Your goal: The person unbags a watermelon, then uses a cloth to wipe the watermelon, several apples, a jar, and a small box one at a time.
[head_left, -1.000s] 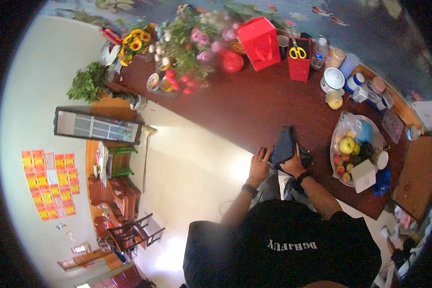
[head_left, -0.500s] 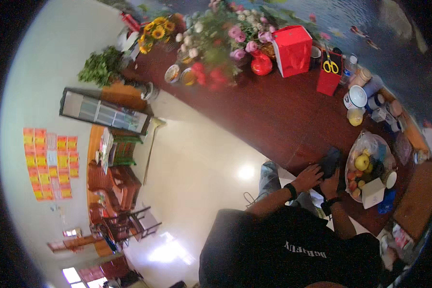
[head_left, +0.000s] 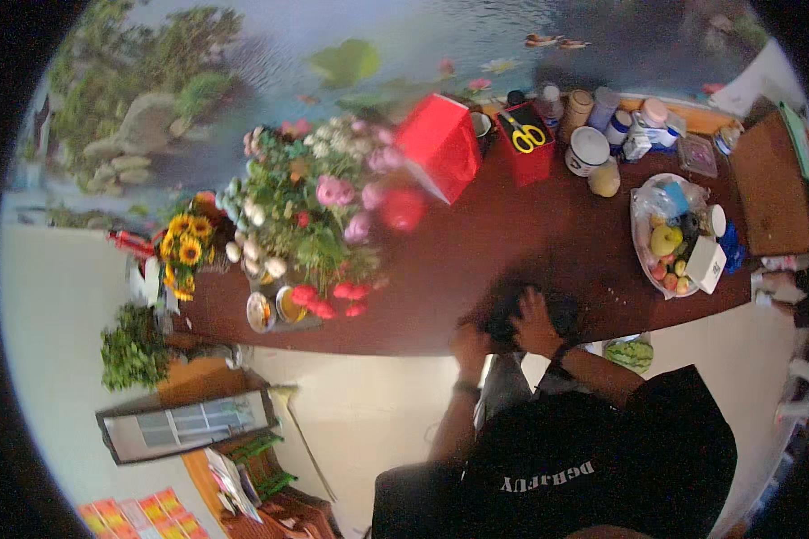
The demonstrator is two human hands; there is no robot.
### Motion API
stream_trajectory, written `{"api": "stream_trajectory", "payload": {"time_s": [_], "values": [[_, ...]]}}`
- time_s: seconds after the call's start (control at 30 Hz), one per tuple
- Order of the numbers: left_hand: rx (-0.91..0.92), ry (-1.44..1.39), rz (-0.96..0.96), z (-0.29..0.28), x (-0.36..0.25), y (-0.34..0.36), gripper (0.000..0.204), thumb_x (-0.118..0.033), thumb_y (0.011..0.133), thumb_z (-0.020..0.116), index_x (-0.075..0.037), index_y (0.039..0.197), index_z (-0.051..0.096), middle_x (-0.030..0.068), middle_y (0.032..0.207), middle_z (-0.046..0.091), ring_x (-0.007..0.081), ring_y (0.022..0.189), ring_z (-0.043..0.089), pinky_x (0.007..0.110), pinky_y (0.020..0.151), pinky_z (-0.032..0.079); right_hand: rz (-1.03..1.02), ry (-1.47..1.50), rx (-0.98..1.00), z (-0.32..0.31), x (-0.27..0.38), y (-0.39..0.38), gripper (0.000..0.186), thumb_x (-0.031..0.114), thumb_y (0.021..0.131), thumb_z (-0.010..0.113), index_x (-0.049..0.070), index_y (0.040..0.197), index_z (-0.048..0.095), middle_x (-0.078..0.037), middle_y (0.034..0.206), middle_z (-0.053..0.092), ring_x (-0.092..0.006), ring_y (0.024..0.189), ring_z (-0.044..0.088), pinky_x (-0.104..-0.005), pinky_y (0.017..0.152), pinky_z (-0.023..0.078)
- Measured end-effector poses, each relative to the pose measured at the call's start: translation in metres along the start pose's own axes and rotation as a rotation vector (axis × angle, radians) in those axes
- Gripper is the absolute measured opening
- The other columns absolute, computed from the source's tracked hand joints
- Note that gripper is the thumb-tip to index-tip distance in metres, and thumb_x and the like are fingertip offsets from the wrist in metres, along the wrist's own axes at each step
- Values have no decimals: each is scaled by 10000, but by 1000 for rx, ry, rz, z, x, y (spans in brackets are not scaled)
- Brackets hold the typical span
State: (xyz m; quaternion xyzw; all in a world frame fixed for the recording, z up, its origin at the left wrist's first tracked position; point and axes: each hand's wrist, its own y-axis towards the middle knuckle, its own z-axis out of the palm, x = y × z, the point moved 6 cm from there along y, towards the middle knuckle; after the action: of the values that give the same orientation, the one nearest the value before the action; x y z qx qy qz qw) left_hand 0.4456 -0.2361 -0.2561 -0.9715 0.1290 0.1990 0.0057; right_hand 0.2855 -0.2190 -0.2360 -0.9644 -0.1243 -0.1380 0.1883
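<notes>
A dark, soft-looking item (head_left: 548, 305) lies near the front edge of the brown table (head_left: 431, 269); blur and shadow hide what it is. My right hand (head_left: 533, 323) rests on or just over it with fingers spread. My left hand (head_left: 470, 340) is smeared by motion at the table edge, left of the dark item, so its fingers are unclear. A white tray (head_left: 642, 251) of fruit and packages stands to the right, with a white box (head_left: 705, 265) at its front.
Along the back are flowers (head_left: 315, 207), a red box (head_left: 439, 144), yellow scissors (head_left: 528, 135) in a red holder, jars (head_left: 589, 151) and bottles. A watermelon (head_left: 629, 355) sits below the table, a brown board (head_left: 768, 189) at right.
My view has swung round to face the table more squarely. My right hand has loosened from gripping the dark item to spread fingers; my left hand has moved relative to it, now blurred.
</notes>
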Motion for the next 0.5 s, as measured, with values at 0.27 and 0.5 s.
{"api": "stream_trajectory", "payload": {"time_s": [0.27, 0.5], "values": [[85, 164, 211, -4, 127, -12, 459, -303, 799, 562, -99, 1210, 550, 136, 1102, 611, 311, 979, 580, 416, 835, 483, -176, 182, -165, -17, 60, 44, 544, 257, 816, 590, 152, 1331, 450, -165, 1462, 254, -351, 1381, 126, -499, 1115, 117], [458, -29, 263, -45, -72, 86, 447, -219, 781, 597, -27, 1179, 528, 187, 1086, 558, 349, 994, 541, 475, 839, 450, 242, 125, -318, -10, -50, -38, 629, 224, 799, 607, 180, 1379, 366, -121, 1450, 290, -314, 1358, 219, -478, 1093, 214]]}}
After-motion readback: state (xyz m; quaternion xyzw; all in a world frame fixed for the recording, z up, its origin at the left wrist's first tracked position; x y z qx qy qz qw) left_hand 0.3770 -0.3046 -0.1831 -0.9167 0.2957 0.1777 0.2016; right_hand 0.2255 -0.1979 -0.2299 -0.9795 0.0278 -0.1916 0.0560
